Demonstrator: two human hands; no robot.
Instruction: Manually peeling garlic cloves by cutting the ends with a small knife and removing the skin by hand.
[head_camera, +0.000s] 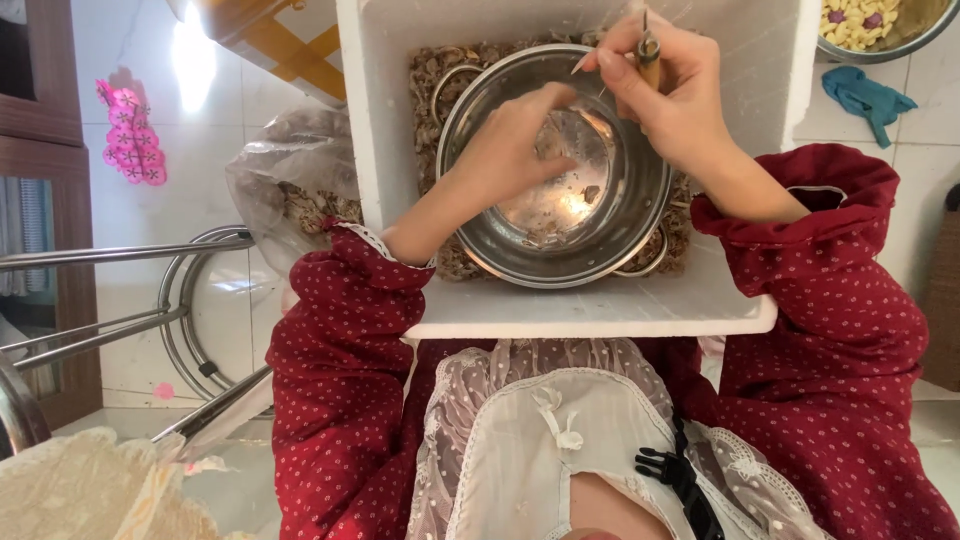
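Observation:
A steel pot (640, 215) with two handles sits inside a white foam box (600, 310), on a bed of brown shell scraps (430, 85). My left hand (515, 150) reaches down into the pot, fingers curled near its shiny bottom, where a few small bits lie; whether it pinches one I cannot tell. My right hand (665, 85) hovers over the pot's far rim, shut on a small tool (648, 50) with a wooden handle and a thin metal tip pointing up.
A clear plastic bag (290, 175) of brown scraps lies left of the box. A metal stool frame (190, 300) stands at the left. A bowl (880, 25) of pale kernels and a teal cloth (865, 95) sit at the top right on the white tiled floor.

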